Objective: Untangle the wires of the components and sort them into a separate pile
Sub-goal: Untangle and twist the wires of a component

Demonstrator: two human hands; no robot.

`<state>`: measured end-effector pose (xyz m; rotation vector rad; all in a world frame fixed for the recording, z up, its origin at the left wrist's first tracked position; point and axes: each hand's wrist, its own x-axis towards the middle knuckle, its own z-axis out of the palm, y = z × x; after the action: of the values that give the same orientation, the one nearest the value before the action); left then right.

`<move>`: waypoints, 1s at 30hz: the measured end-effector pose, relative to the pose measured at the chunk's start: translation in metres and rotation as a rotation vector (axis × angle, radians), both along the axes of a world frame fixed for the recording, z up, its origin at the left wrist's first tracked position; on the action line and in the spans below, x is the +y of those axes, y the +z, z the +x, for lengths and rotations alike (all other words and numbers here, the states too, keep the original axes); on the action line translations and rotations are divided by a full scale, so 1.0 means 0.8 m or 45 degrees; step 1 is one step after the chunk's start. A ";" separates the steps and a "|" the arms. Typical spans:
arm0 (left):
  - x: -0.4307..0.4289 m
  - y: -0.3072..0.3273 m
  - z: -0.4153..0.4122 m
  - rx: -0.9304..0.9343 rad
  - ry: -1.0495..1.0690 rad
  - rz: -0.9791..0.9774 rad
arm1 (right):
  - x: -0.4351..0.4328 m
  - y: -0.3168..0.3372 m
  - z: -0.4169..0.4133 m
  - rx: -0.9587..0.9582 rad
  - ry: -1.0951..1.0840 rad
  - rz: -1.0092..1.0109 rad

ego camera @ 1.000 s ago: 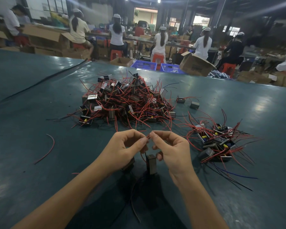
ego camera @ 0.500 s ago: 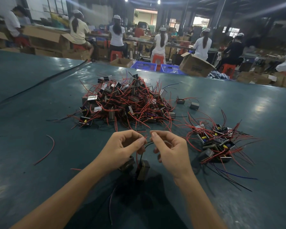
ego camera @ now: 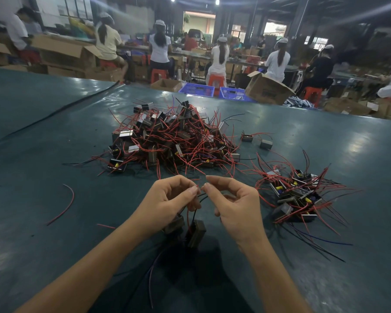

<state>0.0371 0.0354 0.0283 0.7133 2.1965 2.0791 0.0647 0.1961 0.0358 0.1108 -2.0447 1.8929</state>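
Note:
A big tangled pile (ego camera: 174,141) of small block components with red and black wires lies on the green table (ego camera: 54,154) ahead. A smaller sorted pile (ego camera: 296,195) sits to the right. My left hand (ego camera: 167,202) and my right hand (ego camera: 235,204) are raised close together, each pinching thin wires between thumb and forefinger. Two components hang from these wires: one (ego camera: 195,233) dangles between the hands, another (ego camera: 174,224) sits partly hidden under my left palm. Loose wire ends (ego camera: 151,274) trail down toward me.
A stray red wire (ego camera: 66,206) lies on the table at left, and two single components (ego camera: 265,144) lie behind the sorted pile. Beyond the table's far edge are blue crates (ego camera: 196,90), cardboard boxes (ego camera: 266,89) and several seated people at benches.
The hanging component has swung and turned between my hands. Both hands stay close together on the wires, shifting only slightly.

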 end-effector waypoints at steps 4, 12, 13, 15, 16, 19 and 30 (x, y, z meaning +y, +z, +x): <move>0.001 -0.002 -0.006 -0.010 0.149 0.060 | 0.000 0.002 0.003 0.085 -0.001 0.087; 0.003 0.001 -0.001 0.010 0.108 0.074 | -0.007 -0.004 0.001 0.244 -0.049 0.239; 0.002 0.002 0.000 0.005 0.113 0.086 | -0.006 -0.004 0.001 0.259 -0.049 0.238; 0.002 0.003 0.001 -0.008 0.116 0.108 | -0.006 -0.005 0.000 0.297 -0.037 0.237; 0.001 0.002 0.001 -0.007 0.109 0.104 | -0.005 -0.005 0.000 0.305 -0.037 0.247; 0.001 0.001 0.001 0.030 0.090 0.037 | -0.004 -0.006 -0.001 0.293 -0.045 0.250; 0.001 0.003 0.003 0.076 0.081 -0.031 | -0.008 -0.001 0.001 0.021 -0.041 -0.057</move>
<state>0.0398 0.0366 0.0305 0.7219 2.3008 2.0827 0.0655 0.1897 0.0347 0.0816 -1.9804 1.9105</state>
